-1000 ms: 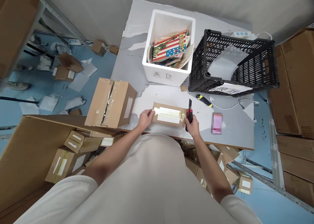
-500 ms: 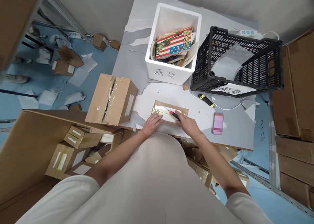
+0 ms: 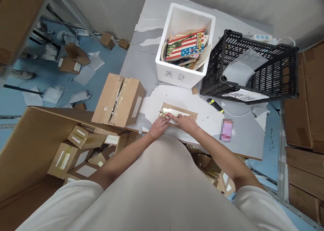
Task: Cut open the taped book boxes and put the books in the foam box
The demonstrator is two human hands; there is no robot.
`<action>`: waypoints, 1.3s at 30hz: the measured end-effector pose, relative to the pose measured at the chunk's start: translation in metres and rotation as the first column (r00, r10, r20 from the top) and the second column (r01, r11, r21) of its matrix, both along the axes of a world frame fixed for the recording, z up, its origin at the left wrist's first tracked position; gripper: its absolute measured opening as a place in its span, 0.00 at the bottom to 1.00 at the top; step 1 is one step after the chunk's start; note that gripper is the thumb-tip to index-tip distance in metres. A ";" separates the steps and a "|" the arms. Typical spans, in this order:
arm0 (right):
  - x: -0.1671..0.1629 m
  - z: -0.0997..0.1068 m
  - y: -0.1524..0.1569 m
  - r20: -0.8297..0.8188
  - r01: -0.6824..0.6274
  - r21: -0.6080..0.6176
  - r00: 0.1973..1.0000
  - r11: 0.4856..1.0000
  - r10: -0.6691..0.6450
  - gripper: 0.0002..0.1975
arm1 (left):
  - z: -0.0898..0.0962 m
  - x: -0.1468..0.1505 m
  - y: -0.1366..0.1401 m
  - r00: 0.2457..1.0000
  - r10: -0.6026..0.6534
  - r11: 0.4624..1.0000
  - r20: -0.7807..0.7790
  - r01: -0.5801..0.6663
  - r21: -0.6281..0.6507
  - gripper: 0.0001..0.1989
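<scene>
A small flat cardboard box (image 3: 182, 112) with shiny tape and a white label lies at the table's front edge. My left hand (image 3: 160, 126) rests on its near left side, fingers stretched out and flat. Wrapped around a red and black box cutter (image 3: 168, 115), my right hand (image 3: 186, 122) is above the box, just right of my left fingers. The cutter's thin blade points left over the box's taped left end; whether it is in the tape I cannot tell. Most of the cutter's handle is hidden in my right hand.
A larger taped carton (image 3: 118, 101) stands left on the table (image 3: 149, 18). Behind are a white foam box (image 3: 182, 77) of books and a black plastic crate (image 3: 255, 72). A yellow-black knife (image 3: 215, 105) and a blurred pink object (image 3: 226, 130) lie right.
My right hand and the box cutter have moved left along the box, close to my left fingers. My left hand stays on the box. The whole view has shifted slightly.
</scene>
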State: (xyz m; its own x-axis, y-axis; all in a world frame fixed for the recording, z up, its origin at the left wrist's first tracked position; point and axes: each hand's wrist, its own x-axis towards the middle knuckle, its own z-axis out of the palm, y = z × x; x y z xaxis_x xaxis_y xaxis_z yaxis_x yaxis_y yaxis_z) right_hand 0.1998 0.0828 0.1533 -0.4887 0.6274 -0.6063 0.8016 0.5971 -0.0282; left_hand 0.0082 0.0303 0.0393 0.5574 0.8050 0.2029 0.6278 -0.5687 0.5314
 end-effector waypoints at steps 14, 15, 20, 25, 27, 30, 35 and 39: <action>0.093 0.019 -0.036 0.149 0.140 0.008 0.979 0.990 -0.140 0.41 | -0.003 0.001 -0.002 1.000 0.007 1.000 -0.030 -0.007 -0.006 0.16; 0.106 0.022 -0.044 0.173 0.168 0.017 0.971 0.986 -0.168 0.41 | -0.003 0.002 -0.001 1.000 0.002 1.000 -0.027 -0.002 -0.010 0.16; 0.159 0.031 -0.080 0.172 0.273 0.034 0.946 0.961 -0.275 0.44 | -0.001 0.005 0.006 0.998 -0.003 1.000 -0.062 0.001 -0.031 0.16; 0.192 0.019 -0.117 -0.195 0.594 -0.057 0.781 0.802 -0.593 0.30 | 0.016 0.006 0.012 0.993 -0.051 0.998 -0.109 0.045 -0.051 0.14; 0.191 0.008 -0.131 -0.367 0.761 -0.224 0.514 0.609 -0.776 0.29 | 0.026 0.009 0.017 0.985 -0.088 0.995 -0.152 0.078 -0.069 0.12; 0.169 -0.013 -0.144 -0.416 0.789 -0.540 0.052 0.292 -0.908 0.33 | 0.040 0.020 0.033 0.968 -0.140 0.989 -0.210 0.129 -0.065 0.25; 0.130 -0.036 -0.148 -0.377 0.675 -0.730 -0.264 0.109 -0.888 0.38 | 0.051 0.043 0.062 0.931 -0.222 0.975 -0.290 0.210 -0.073 0.56; 0.122 -0.042 -0.150 -0.385 0.629 -0.772 -0.341 0.096 -0.858 0.40 | 0.049 0.049 0.070 0.917 -0.238 0.971 -0.320 0.213 -0.112 0.59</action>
State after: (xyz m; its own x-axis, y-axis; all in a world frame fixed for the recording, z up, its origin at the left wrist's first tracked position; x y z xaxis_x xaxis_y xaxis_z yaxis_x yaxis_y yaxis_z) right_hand 0.3217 -0.0669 0.1115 0.1371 0.7856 -0.6033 0.0825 -0.6160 -0.7834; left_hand 0.0571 0.0998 0.0883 0.7512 0.6556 -0.0775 0.6337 -0.6831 0.3630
